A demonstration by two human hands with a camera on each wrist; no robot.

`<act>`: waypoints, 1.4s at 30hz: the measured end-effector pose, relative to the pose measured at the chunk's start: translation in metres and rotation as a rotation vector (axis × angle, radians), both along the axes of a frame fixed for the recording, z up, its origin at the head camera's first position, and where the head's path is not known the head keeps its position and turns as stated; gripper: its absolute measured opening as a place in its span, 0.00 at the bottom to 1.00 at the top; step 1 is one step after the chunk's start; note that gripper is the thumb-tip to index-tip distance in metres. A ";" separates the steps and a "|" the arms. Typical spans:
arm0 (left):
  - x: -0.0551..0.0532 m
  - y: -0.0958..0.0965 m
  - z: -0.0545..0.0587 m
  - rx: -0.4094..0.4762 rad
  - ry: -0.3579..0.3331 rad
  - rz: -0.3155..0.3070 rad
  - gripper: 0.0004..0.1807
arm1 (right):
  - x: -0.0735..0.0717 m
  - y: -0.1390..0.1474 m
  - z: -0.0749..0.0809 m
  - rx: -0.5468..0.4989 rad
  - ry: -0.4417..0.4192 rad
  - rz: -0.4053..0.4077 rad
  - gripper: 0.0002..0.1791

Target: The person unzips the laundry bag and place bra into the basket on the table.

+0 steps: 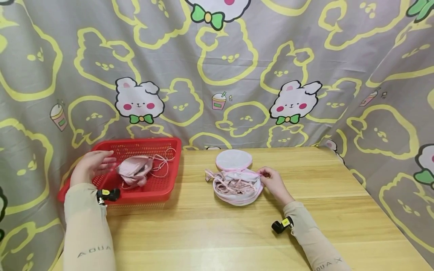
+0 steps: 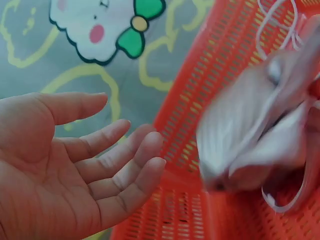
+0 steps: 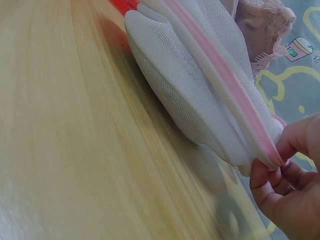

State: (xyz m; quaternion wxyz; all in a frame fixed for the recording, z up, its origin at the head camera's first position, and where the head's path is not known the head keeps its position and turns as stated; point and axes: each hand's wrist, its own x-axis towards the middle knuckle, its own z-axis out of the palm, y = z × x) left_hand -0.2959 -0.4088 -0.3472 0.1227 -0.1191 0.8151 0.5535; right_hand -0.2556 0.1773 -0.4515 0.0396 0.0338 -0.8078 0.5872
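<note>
My right hand (image 1: 274, 184) pinches the pink zipper edge of a white mesh laundry bag (image 3: 170, 65). The bag stands on the table with its round lid (image 1: 234, 159) folded back. Inside it lies a pink lace-trimmed garment (image 1: 235, 187), partly hidden, with a strap end hanging over the left rim. Over the left side of the red basket (image 1: 175, 165), my left hand (image 2: 85, 170) has its fingers spread and holds nothing. Beside that hand, in the basket, is a pink bra (image 1: 135, 169) with thin straps, blurred in the left wrist view.
The red perforated basket stands at the back left of the wooden table (image 1: 190, 233). A grey curtain (image 1: 230, 124) printed with rabbits hangs close behind the table and along both sides.
</note>
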 end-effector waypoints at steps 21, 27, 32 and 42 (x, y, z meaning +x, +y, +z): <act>0.033 0.106 0.022 0.377 0.370 0.081 0.17 | -0.002 0.001 -0.001 0.011 -0.007 0.008 0.13; 0.033 0.137 0.018 0.347 0.367 0.103 0.25 | -0.002 0.001 -0.001 -0.004 -0.028 0.006 0.13; 0.030 0.157 0.015 0.322 0.386 0.084 0.29 | -0.003 0.000 -0.001 -0.005 -0.035 0.004 0.13; 0.022 0.193 0.005 0.287 0.451 0.027 0.29 | -0.001 -0.001 0.002 -0.020 -0.042 0.010 0.14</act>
